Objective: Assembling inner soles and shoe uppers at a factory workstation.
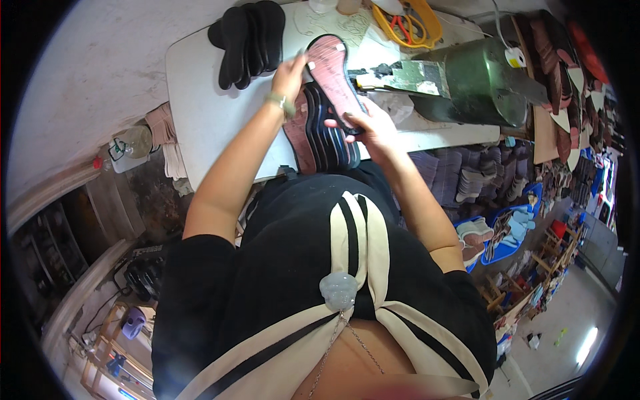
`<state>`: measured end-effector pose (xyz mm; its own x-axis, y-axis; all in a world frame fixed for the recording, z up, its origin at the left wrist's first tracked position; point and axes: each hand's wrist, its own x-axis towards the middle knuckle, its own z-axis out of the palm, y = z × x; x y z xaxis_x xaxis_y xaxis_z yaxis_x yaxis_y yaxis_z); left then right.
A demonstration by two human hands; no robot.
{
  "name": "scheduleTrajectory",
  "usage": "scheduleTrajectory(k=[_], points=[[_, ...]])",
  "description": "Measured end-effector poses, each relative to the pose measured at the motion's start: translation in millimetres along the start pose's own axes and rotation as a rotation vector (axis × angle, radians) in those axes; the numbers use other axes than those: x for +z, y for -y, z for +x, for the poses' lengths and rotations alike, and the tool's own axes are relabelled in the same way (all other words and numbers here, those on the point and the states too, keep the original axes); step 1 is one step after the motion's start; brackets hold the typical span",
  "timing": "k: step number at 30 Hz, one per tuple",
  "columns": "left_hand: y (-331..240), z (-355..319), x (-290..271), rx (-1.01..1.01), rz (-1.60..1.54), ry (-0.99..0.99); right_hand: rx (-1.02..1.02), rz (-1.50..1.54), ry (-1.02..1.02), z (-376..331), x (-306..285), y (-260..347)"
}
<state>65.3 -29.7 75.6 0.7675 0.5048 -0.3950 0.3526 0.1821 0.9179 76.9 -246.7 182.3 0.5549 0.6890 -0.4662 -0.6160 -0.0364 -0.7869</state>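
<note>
A pink insole with a black rim (331,77) is raised over the table, its wide end pointing away from me. My right hand (375,128) grips its narrow end, thumb on top and fingers beneath. Slightly smeared by motion, my left hand (290,79) has its fingers closed at the left edge of the wide end, where a small white patch shows. Below the held insole, a row of similar insoles (303,137), pink-faced with dark edges, leans together at the table's near edge. Several black insoles (252,43) lie overlapping at the far left.
The white table (200,100) carries a green cylindrical machine (477,83) with a flat plate (423,78) reaching toward the held insole. A yellow basket (427,17) with orange-handled scissors (402,30) stands at the back. Stacked shoe parts (460,177) and blue bins (507,237) fill the right side.
</note>
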Motion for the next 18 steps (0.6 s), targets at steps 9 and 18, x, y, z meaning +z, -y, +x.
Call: scheduleTrajectory(k=[9, 18], points=[[89.9, -90.4, -12.0, 0.057, 0.636, -0.181, -0.618, -0.995, -0.010, 113.5, 83.1, -18.7], [48.4, -105.6, -25.4, 0.068, -0.006, -0.153, -0.295, -0.774, -0.174, 45.7, 21.2, -87.5]])
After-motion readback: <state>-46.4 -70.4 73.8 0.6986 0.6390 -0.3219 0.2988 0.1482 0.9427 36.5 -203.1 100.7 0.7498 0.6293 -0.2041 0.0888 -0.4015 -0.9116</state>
